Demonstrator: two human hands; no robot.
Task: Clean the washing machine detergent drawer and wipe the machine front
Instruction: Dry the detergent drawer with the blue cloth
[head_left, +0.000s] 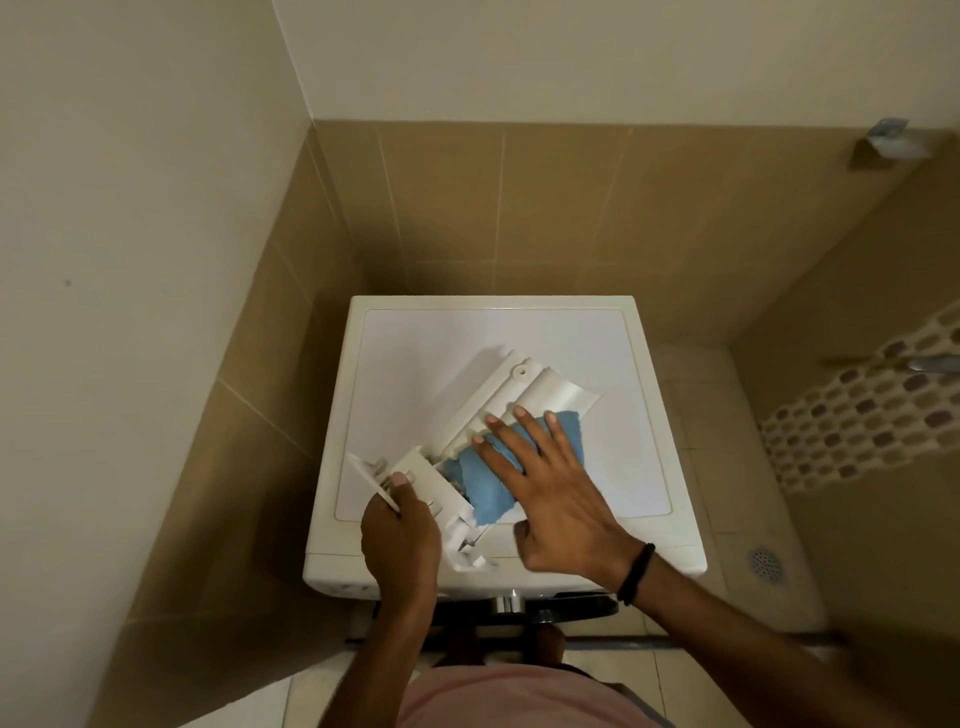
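Observation:
The white detergent drawer (524, 395) lies diagonally on top of the white washing machine (415, 343), its front panel toward the near left. My left hand (400, 530) grips that front end, thumb on the panel. A blue cloth (483, 480) lies on the drawer's right side. My right hand (550, 483) presses flat on the cloth with straight, spread fingers whose tips reach the drawer's ribs.
The machine stands in a corner of tan tiled walls, with a wall close on the left. To the right is tiled floor with a round drain (764, 564). A chrome knob (508, 603) shows on the machine front below. A metal bracket (888, 136) is fixed high on the right wall.

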